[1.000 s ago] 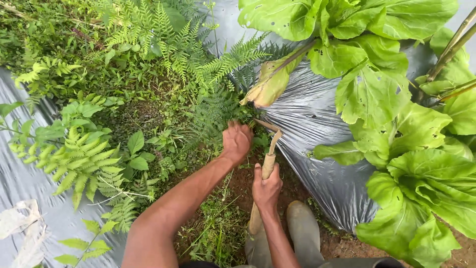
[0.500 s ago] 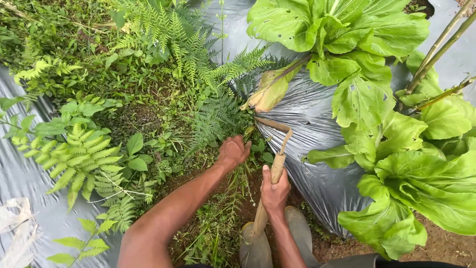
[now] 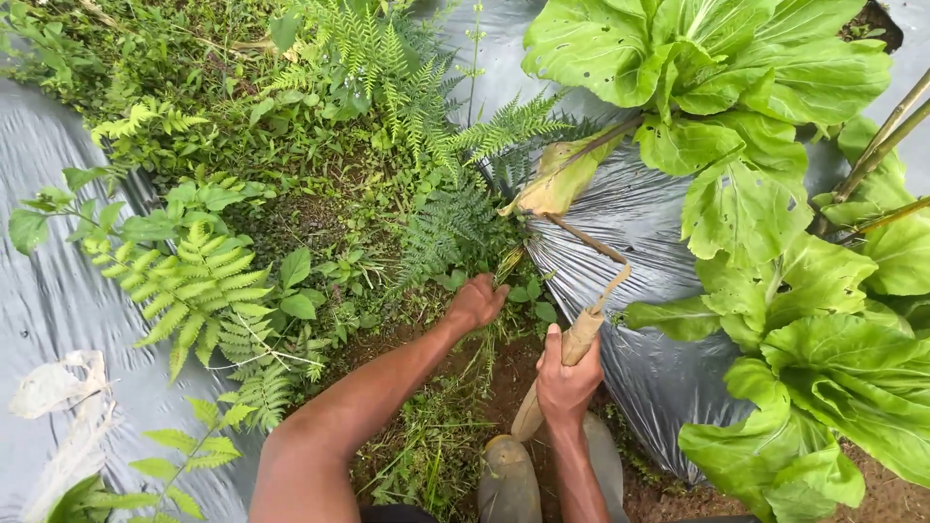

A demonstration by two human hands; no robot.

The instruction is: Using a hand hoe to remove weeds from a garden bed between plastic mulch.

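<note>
Weeds are what both hands work at. The left hand (image 3: 475,302) has its grip clenched on a tuft at the foot of the ferns (image 3: 441,228), and the right hand (image 3: 565,380) is wrapped around the wooden handle of a curved sickle (image 3: 581,334), its blade hooked toward that tuft beside the grey plastic mulch (image 3: 620,320). Cut grass (image 3: 436,436) and bare soil lie near the boots (image 3: 509,479). I'd judge only this patch cleared; dense ferns and weeds ahead remain.
</note>
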